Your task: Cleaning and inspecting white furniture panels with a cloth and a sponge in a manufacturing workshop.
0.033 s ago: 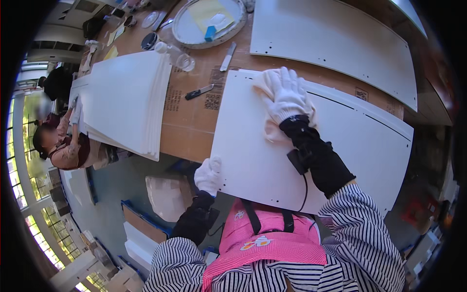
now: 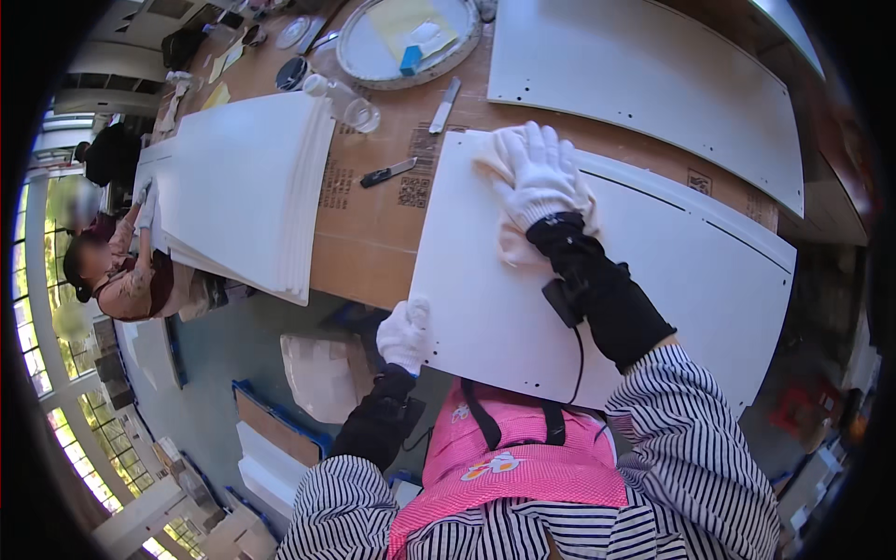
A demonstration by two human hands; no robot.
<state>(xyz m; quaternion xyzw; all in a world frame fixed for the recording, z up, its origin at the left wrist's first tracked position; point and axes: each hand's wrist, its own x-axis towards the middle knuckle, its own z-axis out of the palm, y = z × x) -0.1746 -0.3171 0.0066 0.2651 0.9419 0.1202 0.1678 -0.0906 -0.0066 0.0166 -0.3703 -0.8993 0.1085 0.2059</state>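
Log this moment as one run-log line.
Right white-gloved hand: flat on crumpled cream cloth, atop white rectangular panel | Left white-gloved hand: at panel's near left corner | Nearby: black-handled cutter on brown cardboard

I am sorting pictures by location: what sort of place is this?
Probably a workshop or factory floor: a flat white rectangular panel with small dark holes, a stack of flat white panels, and a slim black cutter.

Bright light pours in on the left, green and yellow through dark-gridded windows (image 2: 110, 446), with a pale strip of wall (image 2: 37, 289) between them! Down below spreads the grey-green floor (image 2: 219, 355), a blue-edged stand (image 2: 275, 427) parked on it; brown worktop (image 2: 359, 254) above, far right sinking into shadow.
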